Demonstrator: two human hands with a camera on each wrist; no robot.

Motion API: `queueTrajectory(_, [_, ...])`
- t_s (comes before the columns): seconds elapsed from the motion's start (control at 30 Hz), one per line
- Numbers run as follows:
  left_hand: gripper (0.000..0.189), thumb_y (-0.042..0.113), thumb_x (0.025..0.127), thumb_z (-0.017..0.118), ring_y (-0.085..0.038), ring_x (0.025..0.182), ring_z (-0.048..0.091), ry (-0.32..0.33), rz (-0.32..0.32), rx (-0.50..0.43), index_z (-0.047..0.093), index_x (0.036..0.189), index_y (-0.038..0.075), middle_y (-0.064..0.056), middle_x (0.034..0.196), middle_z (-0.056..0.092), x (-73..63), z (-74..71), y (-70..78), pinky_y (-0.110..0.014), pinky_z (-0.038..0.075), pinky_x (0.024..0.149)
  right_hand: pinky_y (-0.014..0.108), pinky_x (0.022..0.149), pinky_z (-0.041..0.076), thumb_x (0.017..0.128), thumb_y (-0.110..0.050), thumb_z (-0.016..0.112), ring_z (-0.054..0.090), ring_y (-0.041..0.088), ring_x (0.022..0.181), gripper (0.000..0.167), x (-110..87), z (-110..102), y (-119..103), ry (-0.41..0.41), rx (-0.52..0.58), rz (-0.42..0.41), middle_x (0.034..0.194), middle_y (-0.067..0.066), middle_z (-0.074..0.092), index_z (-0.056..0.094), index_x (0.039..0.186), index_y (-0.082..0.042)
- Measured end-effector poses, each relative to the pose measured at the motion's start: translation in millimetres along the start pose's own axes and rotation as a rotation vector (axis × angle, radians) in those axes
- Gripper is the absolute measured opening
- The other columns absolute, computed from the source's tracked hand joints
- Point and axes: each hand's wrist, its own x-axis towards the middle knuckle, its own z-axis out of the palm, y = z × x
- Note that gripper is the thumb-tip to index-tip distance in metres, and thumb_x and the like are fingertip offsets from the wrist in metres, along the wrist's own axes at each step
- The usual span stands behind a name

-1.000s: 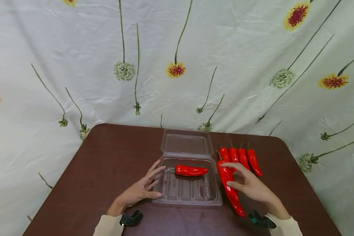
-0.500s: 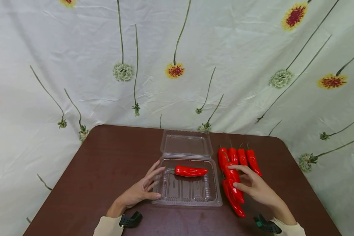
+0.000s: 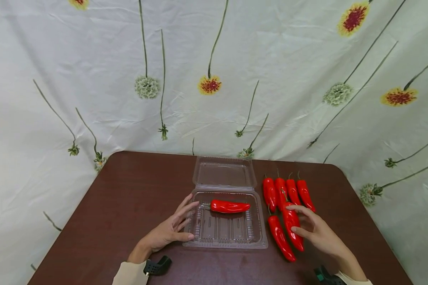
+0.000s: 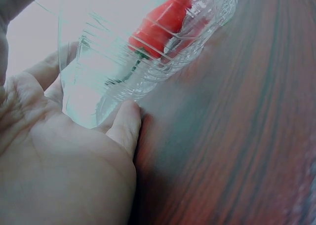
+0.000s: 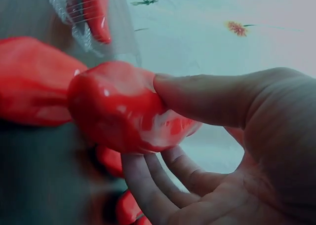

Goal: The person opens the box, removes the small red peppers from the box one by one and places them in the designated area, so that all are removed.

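Observation:
In the head view, my right hand [image 3: 321,233] pinches a long red chili pepper [image 3: 291,221] between thumb and fingers. The right wrist view shows the thumb on one side of this chili pepper [image 5: 116,106] and the fingertips on the other. Left of it lies another red chili pepper [image 3: 281,239] on the table. My left hand [image 3: 167,229] spreads its fingers along the left side of a clear plastic clamshell box [image 3: 222,231], thumb at the front left corner. Inside the box, one red chili pepper [image 3: 230,206] lies crosswise near the back, stem left.
The box's clear lid [image 3: 224,174] lies folded back behind it. Several red chili peppers [image 3: 304,194] lie side by side at the back right of the dark brown table [image 3: 146,178]. A white flowered cloth [image 3: 110,59] hangs beyond the table.
My right hand has moved to the right with its chili pepper, which has come away from the one lying at the front. My left hand and the box have stayed put.

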Motion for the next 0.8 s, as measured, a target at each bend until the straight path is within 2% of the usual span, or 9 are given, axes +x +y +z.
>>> queueTrajectory(0.3, [0.090,0.003,0.092,0.071,-0.042,0.154,0.000,0.002,-0.003,0.000,0.014,0.162,0.010,0.009,0.167,-0.020,-0.1,0.8,1.4,-0.010,0.026,0.111,0.028,0.073,0.054,0.090,-0.011,0.074,0.065,0.014,0.087,0.055,-9.5,3,11,-0.002,-0.003,0.040,0.126,0.017,0.059,0.052,0.140,-0.008])
queueTrajectory(0.6, [0.090,0.003,0.092,0.070,-0.041,0.154,-0.001,0.000,-0.007,0.000,0.014,0.162,0.012,0.009,0.167,-0.021,-0.2,0.6,1.3,-0.008,0.026,0.111,0.027,0.070,0.054,0.091,-0.007,0.072,0.063,0.011,0.085,0.053,-12.5,5,23,-0.024,0.014,0.000,0.128,0.029,0.054,0.050,0.139,-0.003])
queueTrajectory(0.8, [0.090,0.001,0.092,0.070,-0.042,0.153,-0.001,-0.003,0.004,0.000,0.013,0.162,0.010,0.008,0.167,-0.021,0.3,0.7,1.3,-0.008,0.026,0.111,0.028,0.069,0.054,0.092,-0.008,0.072,0.065,0.011,0.084,0.053,-13.3,9,29,-0.024,0.034,0.031,0.129,0.032,0.052,0.049,0.139,-0.002])
